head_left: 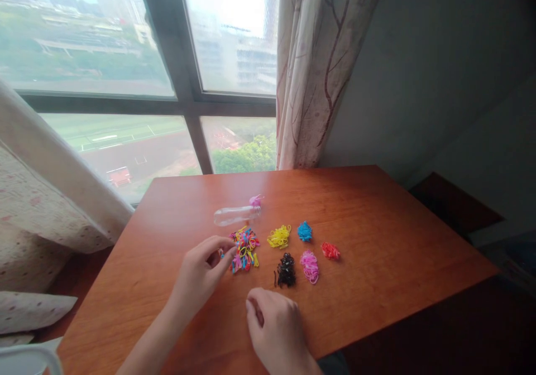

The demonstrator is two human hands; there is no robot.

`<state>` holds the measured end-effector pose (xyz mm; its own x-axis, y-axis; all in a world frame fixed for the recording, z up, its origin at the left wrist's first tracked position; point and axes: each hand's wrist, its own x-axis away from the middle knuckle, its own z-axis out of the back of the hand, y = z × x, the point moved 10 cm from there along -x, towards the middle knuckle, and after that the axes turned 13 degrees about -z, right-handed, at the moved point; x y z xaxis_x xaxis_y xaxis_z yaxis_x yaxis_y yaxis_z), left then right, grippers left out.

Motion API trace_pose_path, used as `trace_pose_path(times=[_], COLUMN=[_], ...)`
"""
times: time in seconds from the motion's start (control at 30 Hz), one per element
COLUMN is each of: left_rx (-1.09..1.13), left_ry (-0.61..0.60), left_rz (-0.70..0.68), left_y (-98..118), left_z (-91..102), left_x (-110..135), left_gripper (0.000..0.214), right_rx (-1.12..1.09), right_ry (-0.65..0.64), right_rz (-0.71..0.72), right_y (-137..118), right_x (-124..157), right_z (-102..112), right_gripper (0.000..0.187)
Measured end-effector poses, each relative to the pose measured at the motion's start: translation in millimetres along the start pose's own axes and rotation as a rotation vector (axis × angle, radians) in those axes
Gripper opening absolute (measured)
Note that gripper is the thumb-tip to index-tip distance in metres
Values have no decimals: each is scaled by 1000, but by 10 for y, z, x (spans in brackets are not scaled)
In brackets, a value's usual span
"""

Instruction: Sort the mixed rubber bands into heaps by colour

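Note:
Small rubber bands lie on the wooden table in separate heaps. My left hand (205,266) reaches to the edge of the mixed-colour pile of rubber bands (246,248), thumb and forefinger tips brought together in a pinch; anything between them is too small to make out. Below the black rubber bands (286,270), my right hand (274,322) is closed with curled fingers, and its inside is hidden. Around these are yellow bands (279,236), blue bands (305,231), pink bands (310,267) and red bands (330,250).
A clear plastic pouch or tube (234,215) with a pink piece (255,200) at its end lies behind the mixed pile. The table (377,235) stands against a window, with a curtain (310,68) at the back. A white rail (31,352) shows at lower left.

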<state>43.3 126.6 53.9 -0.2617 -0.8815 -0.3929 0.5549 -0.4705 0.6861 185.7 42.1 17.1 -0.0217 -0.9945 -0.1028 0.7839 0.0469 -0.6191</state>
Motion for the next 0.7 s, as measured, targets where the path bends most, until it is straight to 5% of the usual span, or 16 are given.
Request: trace_pose_path(times=[0.2, 0.33, 0.57, 0.7], left_rx=[42, 71, 462, 584], left_ry=[-184, -207, -134, -29], left_rz=[-232, -242, 179, 375], left_y=[410, 526, 90, -88], left_z=[-406, -534, -401, -245], left_x=[-332, -445, -80, 209], left_gripper=[20, 20, 27, 34], right_rx=[-16, -64, -265, -411], right_ry=[10, 20, 100, 17], right_rz=[10, 1, -79, -128], right_y=[-3, 11, 100, 66], right_x=[9, 13, -42, -184], right_z=[4, 27, 216, 154], right_gripper=[16, 18, 23, 31])
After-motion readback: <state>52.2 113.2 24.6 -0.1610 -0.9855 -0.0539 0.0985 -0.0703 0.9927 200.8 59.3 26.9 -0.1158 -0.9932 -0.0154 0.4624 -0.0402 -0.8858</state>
